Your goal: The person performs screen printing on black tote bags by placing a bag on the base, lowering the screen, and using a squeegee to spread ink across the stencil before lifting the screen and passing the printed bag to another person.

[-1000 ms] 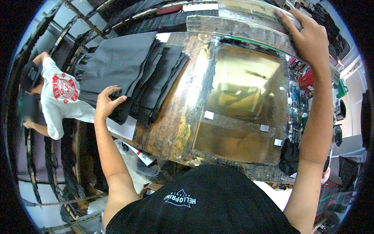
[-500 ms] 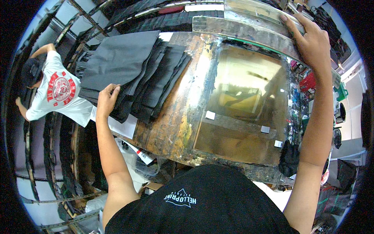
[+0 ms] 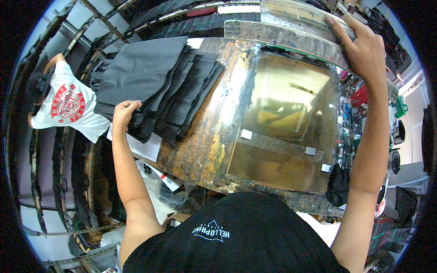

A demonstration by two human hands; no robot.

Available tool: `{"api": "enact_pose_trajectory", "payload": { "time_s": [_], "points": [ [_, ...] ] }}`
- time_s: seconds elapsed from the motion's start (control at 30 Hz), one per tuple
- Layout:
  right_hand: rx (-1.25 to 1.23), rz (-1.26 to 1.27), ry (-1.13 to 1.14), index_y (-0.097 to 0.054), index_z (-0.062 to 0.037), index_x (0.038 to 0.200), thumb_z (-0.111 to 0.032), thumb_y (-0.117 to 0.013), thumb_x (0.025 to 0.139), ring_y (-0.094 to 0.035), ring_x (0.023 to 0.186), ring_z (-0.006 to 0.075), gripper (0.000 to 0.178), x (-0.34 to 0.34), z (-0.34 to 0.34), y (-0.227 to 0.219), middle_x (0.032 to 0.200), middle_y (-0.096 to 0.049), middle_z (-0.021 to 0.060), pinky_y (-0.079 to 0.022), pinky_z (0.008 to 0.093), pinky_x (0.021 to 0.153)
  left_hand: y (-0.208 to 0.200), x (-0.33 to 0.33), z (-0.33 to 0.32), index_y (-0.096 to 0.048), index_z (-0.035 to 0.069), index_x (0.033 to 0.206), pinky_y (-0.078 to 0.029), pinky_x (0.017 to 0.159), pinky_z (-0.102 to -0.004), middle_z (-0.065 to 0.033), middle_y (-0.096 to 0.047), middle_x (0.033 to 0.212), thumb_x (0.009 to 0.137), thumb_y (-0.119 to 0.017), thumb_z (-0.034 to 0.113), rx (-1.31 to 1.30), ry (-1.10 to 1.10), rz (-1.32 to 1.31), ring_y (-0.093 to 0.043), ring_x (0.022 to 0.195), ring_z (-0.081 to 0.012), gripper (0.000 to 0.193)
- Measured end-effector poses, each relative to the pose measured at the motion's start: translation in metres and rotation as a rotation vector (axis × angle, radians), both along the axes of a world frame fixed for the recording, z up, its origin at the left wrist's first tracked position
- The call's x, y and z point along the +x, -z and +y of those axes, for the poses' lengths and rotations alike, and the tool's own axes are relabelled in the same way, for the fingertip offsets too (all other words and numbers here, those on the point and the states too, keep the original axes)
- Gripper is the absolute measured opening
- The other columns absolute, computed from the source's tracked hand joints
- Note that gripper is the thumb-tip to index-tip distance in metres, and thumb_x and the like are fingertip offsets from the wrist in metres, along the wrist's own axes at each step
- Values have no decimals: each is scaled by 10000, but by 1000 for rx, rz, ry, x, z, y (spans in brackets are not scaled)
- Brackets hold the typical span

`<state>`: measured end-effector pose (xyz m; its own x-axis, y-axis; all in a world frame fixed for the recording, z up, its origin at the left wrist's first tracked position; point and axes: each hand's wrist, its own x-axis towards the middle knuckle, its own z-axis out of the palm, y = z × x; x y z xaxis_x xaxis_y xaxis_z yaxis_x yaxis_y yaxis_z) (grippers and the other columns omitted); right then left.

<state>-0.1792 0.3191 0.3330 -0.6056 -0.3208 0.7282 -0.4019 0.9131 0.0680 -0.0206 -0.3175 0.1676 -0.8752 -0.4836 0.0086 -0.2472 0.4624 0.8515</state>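
Note:
My left hand [image 3: 124, 113] is at the near edge of a stack of black fabric sheets [image 3: 143, 68], its thumb and fingers pinched together on the edge of the top sheet. The sheets lie fanned in uneven layers on the left part of the worktable. At the far right, my right hand [image 3: 366, 51] is closed over the upper edge of a raised, ink-stained screen frame [image 3: 282, 41]. Below that frame lies a glossy brownish printing plate [image 3: 277, 159] that reflects light. Small white tabs [image 3: 246, 134] are stuck on its surface.
A person in a white shirt [image 3: 68, 100] bends over racks [image 3: 59, 182] at the left. A dark cloth [image 3: 338, 184] hangs at the plate's near right corner. White paper [image 3: 148, 146] sticks out from under the stack. Clear plastic and boxes lie below the table's near edge.
My left thumb and fingers have drawn closer together at the sheet's edge. The person at the left has bent lower. My right hand and the frame stay in place.

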Motion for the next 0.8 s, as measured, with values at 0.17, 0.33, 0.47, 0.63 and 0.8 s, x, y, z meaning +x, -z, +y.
{"api": "enact_pose_trajectory", "payload": {
  "time_s": [0.17,0.33,0.47,0.63,0.8],
  "points": [
    [20,-18,4,-753,-114,1172,-556,-554,995,-719,928,380,516,0,1,-1,1054,-740,189,-548,455,842,-6,-8,4,-768,-18,850,-496,852,-298,-83,-769,929,846,-734,188,-32,-58,-89,-681,876,-171,209],
    [185,114,-43,-738,-118,1217,-556,-552,991,-703,1022,349,527,-5,8,3,1129,-731,167,-523,434,888,-3,-16,-1,-756,-6,839,-490,825,-290,-64,-750,891,853,-713,205,-61,-52,-82,-670,867,-167,216],
    [51,40,20,-724,-85,1220,-574,-541,990,-691,1030,344,570,-3,3,4,1136,-725,159,-491,436,879,13,-15,-28,-708,-13,944,-501,802,-335,-105,-731,894,939,-673,236,-221,-122,71,-671,846,-207,251],
    [55,15,71,-727,-72,1184,-601,-538,984,-689,991,352,597,2,2,0,1090,-722,176,-464,444,840,8,-3,25,-546,27,1143,-530,818,-472,-223,-718,977,1058,-592,272,-805,-72,201,-700,918,-404,263],
    [61,29,71,-728,-79,1215,-608,-532,986,-689,999,354,608,4,1,3,1074,-724,187,-462,450,857,0,10,37,-517,69,1283,-544,874,-473,-187,-740,1050,1004,-658,225,-891,100,195,-704,1023,-401,350]
  ]
}}
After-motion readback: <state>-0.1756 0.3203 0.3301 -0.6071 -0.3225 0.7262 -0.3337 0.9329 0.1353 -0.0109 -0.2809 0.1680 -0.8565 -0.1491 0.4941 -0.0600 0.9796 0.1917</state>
